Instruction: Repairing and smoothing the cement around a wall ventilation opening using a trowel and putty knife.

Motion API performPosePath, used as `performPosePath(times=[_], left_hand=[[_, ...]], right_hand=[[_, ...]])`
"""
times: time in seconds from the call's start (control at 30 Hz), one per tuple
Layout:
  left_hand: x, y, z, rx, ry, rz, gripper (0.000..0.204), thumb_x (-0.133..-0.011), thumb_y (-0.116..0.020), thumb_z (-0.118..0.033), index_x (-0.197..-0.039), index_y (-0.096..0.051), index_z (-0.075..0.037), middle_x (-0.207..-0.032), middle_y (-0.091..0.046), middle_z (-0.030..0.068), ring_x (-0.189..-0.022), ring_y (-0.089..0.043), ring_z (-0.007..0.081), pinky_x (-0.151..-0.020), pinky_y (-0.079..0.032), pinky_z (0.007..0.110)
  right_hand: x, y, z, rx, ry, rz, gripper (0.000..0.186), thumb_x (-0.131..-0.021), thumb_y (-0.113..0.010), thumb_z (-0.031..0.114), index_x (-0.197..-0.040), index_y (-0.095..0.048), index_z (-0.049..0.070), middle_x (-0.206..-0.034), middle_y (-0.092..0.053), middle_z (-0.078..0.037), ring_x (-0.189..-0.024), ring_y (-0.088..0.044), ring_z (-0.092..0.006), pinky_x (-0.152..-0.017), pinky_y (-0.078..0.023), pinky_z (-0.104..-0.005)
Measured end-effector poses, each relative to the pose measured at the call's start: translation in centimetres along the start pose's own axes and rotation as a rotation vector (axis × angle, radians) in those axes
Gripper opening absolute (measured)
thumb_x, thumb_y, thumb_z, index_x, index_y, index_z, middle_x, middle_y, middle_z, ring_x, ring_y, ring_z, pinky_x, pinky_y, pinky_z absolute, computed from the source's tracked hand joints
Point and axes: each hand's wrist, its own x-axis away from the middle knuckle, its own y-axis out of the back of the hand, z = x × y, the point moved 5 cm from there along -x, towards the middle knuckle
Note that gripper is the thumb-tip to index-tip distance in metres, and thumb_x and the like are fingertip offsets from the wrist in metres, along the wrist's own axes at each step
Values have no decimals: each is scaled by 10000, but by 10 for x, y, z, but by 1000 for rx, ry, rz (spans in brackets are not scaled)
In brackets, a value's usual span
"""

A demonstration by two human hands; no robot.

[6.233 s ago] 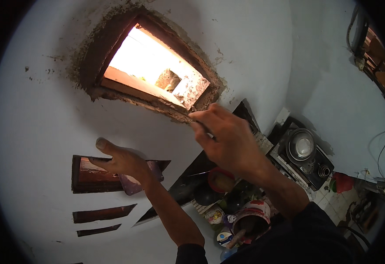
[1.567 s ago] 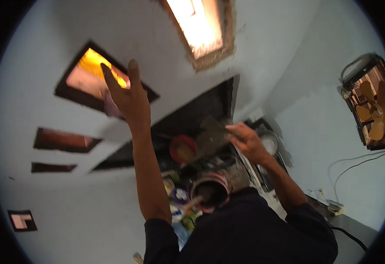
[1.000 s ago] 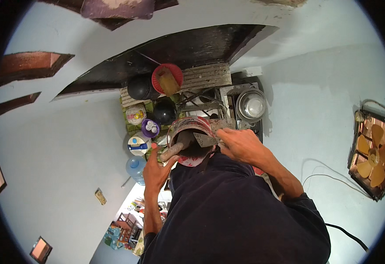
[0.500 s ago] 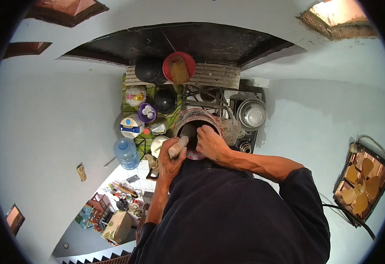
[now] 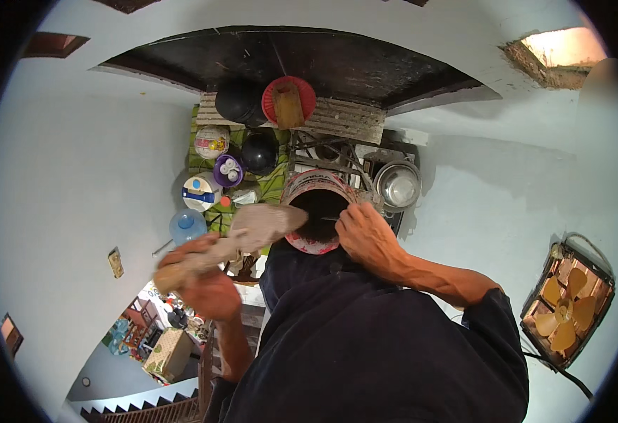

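My left hand (image 5: 207,289) is wrapped around the handle of a trowel (image 5: 263,224), smeared with motion. Its grey-caked, leaf-shaped blade points right, with the tip over the left rim of a bucket (image 5: 314,244). The bucket is red and white, stained and open at the top, and stands just in front of my body. Its inside is dark, so the contents cannot be made out. At the bucket's right rim, my right hand (image 5: 367,233) is closed with its fingers curled. A thin pale strip shows at those fingertips; what it belongs to is hidden.
Left of the bucket stand a purple tub (image 5: 228,171), a white jug (image 5: 201,192), a blue water bottle (image 5: 188,225) and a black helmet-like dome (image 5: 259,152). A metal pot (image 5: 398,185) sits right. Beyond is a red basket (image 5: 307,106). A fan (image 5: 566,309) is at the right wall.
My left hand has swung left, away from the bucket, and the trowel's blade has come out into view. My right hand has shifted from over the bucket's opening to its right rim.
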Motion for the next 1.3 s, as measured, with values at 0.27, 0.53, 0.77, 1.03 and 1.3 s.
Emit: performPosePath(times=[0.27, 0.53, 0.77, 1.03, 1.3], left_hand=[[-30, 15, 55, -658, 250, 392, 170, -959, -792, -109, -1116, -773, -45, -968, -716, 50, -830, -700, 241, -780, -572, 407], [51, 1, 162, -924, 355, 821, 334, -942, -782, -348, -1150, -762, -87, -1051, -794, 185, -1017, -754, 442, -875, -595, 529], [40, -4, 163, -991, 468, 806, 450, -938, -799, -518, -1165, -744, -133, -1055, -791, 214, -1057, -743, 470, -871, -574, 584], [37, 9, 166, -867, 532, 726, 307, -906, -861, -355, -1123, -795, -148, -1036, -809, 145, -998, -767, 406, -833, -587, 482], [28, 0, 157, -970, 535, 793, 446, -923, -852, -522, -1076, -759, -113, -946, -790, 154, -929, -757, 411, -792, -570, 490]], right_hand=[[-59, -63, 48, 80, 14, 119, 252, -952, -646, 239, -967, -802, 41, -919, -708, -114, -1009, -650, -294, -904, -464, -388], [-86, -187, 44, -190, -96, 150, 434, -1016, -571, 135, -1403, -675, -32, -1447, -665, -216, -1374, -582, -413, -1214, -379, -518], [-82, -268, 23, -721, -166, -124, 312, -863, -660, 114, -1118, -780, -19, -1133, -739, -224, -1087, -675, -414, -1044, -473, -542], [-89, -154, 47, -212, 169, -168, 283, -900, -638, 221, -1032, -831, 61, -1079, -776, -140, -1114, -689, -320, -1045, -479, -522], [-70, -77, 20, -276, 263, -198, 135, -862, -694, 217, -907, -751, 104, -896, -682, -45, -964, -650, -239, -967, -470, -424]])
